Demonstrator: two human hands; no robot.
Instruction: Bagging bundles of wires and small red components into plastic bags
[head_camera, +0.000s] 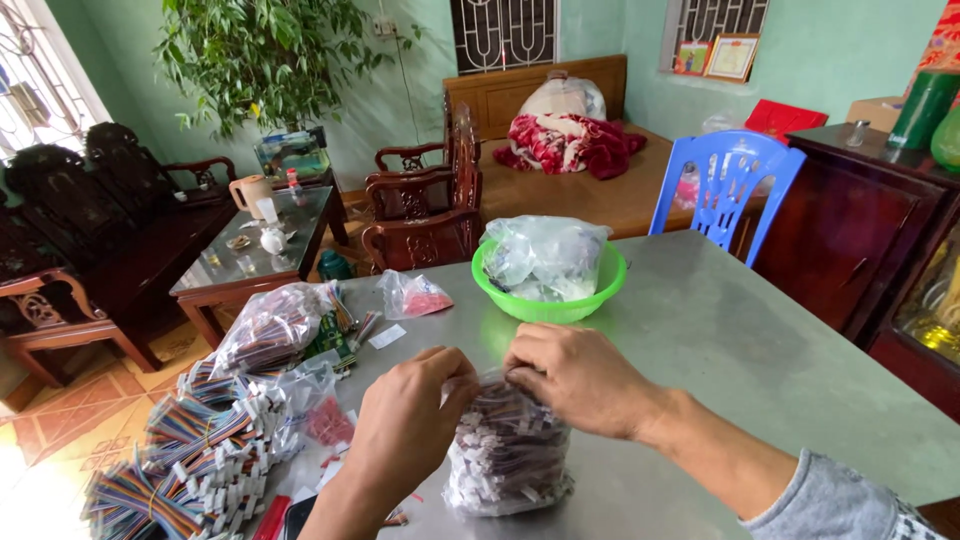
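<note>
Pinching the mouth of a clear plastic bag of small connector wires, my left hand and right hand grip its gathered top from opposite sides, so it stands upright on the grey steel table. Behind it sits a green bowl; bundled ribbon cables lie at left.

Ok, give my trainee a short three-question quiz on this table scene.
1. True or false: both hands grip the top of the clear bag of small parts.
2. What does the green bowl hold? A) fruit B) clear plastic bags C) water
3. On which side of the person do the ribbon cable bundles lie?

Key: 1 true. 2 B. 3 the left.
</note>
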